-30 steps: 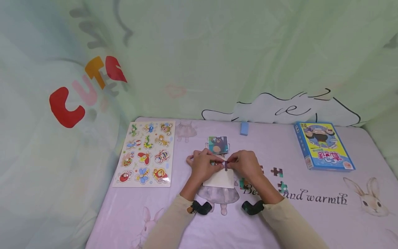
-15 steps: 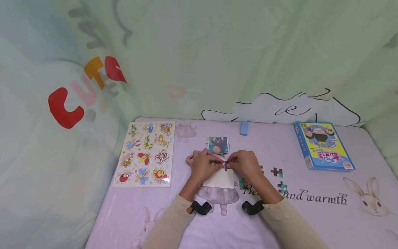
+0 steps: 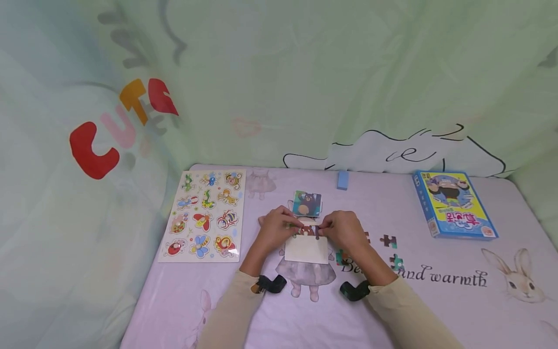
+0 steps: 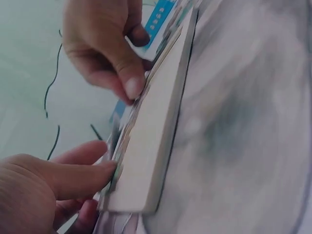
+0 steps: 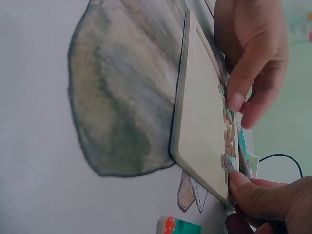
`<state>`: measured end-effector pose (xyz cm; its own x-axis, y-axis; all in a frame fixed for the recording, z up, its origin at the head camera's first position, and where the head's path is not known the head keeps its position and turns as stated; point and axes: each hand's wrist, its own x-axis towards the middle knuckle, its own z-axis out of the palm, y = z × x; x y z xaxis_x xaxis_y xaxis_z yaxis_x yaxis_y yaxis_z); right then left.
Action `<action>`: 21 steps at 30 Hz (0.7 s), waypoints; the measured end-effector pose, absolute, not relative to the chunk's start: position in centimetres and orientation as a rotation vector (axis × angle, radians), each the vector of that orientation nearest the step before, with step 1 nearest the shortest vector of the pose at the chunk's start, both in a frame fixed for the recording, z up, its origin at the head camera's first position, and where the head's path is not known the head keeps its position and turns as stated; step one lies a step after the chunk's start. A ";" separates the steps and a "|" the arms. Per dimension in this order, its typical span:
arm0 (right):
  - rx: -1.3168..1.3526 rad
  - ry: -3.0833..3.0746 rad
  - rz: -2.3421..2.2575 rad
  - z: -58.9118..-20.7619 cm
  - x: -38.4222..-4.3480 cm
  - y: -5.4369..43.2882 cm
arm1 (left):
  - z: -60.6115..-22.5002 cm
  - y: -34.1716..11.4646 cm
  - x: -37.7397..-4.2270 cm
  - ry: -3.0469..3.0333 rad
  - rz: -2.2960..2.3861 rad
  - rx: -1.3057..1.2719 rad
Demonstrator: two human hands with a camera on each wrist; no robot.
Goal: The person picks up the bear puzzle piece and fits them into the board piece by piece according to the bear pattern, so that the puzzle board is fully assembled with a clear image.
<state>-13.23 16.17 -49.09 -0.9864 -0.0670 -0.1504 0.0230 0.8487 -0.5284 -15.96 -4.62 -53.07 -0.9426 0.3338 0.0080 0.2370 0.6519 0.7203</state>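
A pale wooden puzzle board lies between the hands, with a row of brown and green jigsaw pieces along its far end. My left hand grips the board's far left corner, its thumb over the edge of the row. With thumb and fingertips, my right hand pinches a dark puzzle piece at the row's right end. In the right wrist view, the right thumb presses low against that piece. Just beyond the board is a bear picture card.
Several loose jigsaw pieces lie right of the board, some partly behind the right forearm. An insect peg puzzle is at left. A blue and yellow box stands at right, a blue block at the back.
The left hand has shifted left along the board's far end, uncovering more of the brown pieces. The right hand stays almost where it was, and the bear card has moved slightly.
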 end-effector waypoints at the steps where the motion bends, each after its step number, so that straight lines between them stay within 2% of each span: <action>1: -0.032 2.859 -0.824 -49.0 -13.2 16.2 | -53.0 -4.9 -16.1 2.734 1.174 0.483; 10: -0.031 2.860 -0.837 -48.9 -12.9 16.2 | -53.2 -8.2 -16.9 2.650 1.184 0.590; 21: -0.064 2.858 -0.891 -49.2 -12.8 16.5 | -53.6 -7.6 -17.1 2.694 1.143 0.660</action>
<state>-12.85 16.47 -49.16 -0.9883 -0.0840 -0.1274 0.0033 0.8231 -0.5679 -17.09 -7.64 -53.65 -0.8936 0.4470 0.0400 0.3394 0.6149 0.7118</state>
